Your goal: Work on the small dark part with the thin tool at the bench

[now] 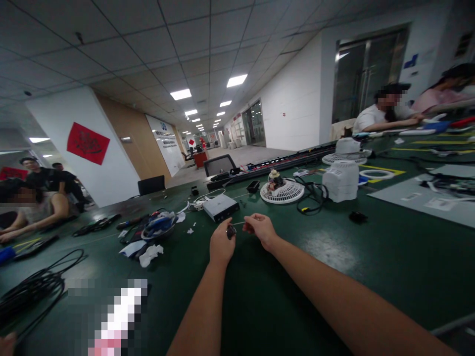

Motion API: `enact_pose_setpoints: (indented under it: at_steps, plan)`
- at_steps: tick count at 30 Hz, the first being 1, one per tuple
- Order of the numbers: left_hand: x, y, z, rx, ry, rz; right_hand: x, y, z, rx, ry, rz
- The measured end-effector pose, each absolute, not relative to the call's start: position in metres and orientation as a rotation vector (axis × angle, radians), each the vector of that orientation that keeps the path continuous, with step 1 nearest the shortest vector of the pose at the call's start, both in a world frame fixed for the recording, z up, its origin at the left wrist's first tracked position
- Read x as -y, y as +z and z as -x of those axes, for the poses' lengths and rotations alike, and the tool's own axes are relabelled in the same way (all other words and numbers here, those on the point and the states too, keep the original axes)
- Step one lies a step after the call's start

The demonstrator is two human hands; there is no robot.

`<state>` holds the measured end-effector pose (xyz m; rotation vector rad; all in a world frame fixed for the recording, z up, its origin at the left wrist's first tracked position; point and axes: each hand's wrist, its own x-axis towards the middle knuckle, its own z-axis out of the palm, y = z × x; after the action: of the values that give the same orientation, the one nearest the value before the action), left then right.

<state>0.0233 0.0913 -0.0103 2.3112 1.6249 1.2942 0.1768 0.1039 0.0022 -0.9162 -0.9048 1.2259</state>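
- Part, small and dark: gripped in your left hand above the green tabletop.
- Thin, pale wire or rod: pinched in your right hand.
- Grey box: just beyond your left hand.

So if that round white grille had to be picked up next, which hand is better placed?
Probably the right hand: it is nearer the round white grille and seems to pinch only a thin strand, while the left hand, farther off, holds a small dark part.
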Motion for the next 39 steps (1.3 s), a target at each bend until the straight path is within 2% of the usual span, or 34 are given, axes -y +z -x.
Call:
enact_pose_setpoints:
  at_steps: [17, 25, 32, 39]
  plan:
    - [-0.088, -0.008, -0.025, -1.660, 1.256, -2.334, -0.107, -0.004, -0.177, 1.085, 1.085, 0.906]
    - [-0.087, -0.007, -0.024, -1.622, 1.247, -2.378, -0.107, -0.004, -0.178, 1.025, 1.299, 0.850]
    - [-0.085, -0.006, -0.026, -1.471, 1.229, -2.471, -0.110, -0.009, -0.175, 1.239, 1.212, 0.858]
    - [-0.083, -0.003, -0.028, -1.507, 1.233, -2.424, -0.114, -0.016, -0.172, 1.162, 1.202, 0.850]
